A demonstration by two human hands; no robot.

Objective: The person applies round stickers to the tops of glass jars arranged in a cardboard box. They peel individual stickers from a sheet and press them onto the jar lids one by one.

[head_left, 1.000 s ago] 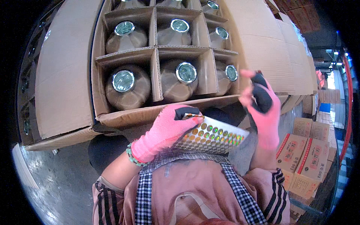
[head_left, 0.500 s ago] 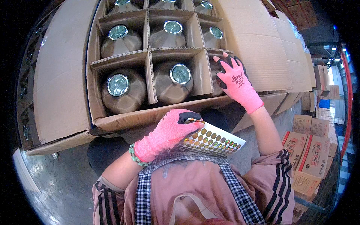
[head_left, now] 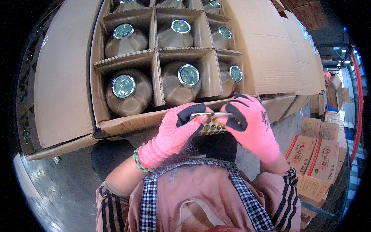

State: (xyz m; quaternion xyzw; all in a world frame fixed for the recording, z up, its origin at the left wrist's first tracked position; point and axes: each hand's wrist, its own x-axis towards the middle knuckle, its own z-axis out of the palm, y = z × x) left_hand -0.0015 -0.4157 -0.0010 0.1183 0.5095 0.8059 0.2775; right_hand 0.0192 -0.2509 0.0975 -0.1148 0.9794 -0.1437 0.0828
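we stand on a grey concrete floor in what looks like a warehouse, with a big open cardboard carton in front of us, its flaps spread wide and its inside split by cardboard dividers into cells. going from the left, the near row holds a brown bottle with a silver cap, then a second capped bottle in the middle cell, then a third bottle half hidden by the divider at the right; more capped bottles sit in the cells behind. below the carton's near edge our left hand, in a pink glove with dark fingertips, grips the left end of a sticker sheet, a white sheet carrying rows of small round gold and green stickers. our right hand, gloved the same way, closes on the right end of that sheet, its dark fingertips pressed onto it, so both hands meet over the sheet just in front of the carton's lip. a green bead bracelet rings our left wrist. further right, low on the floor, stand stacked smaller boxes with red print, well apart from us.
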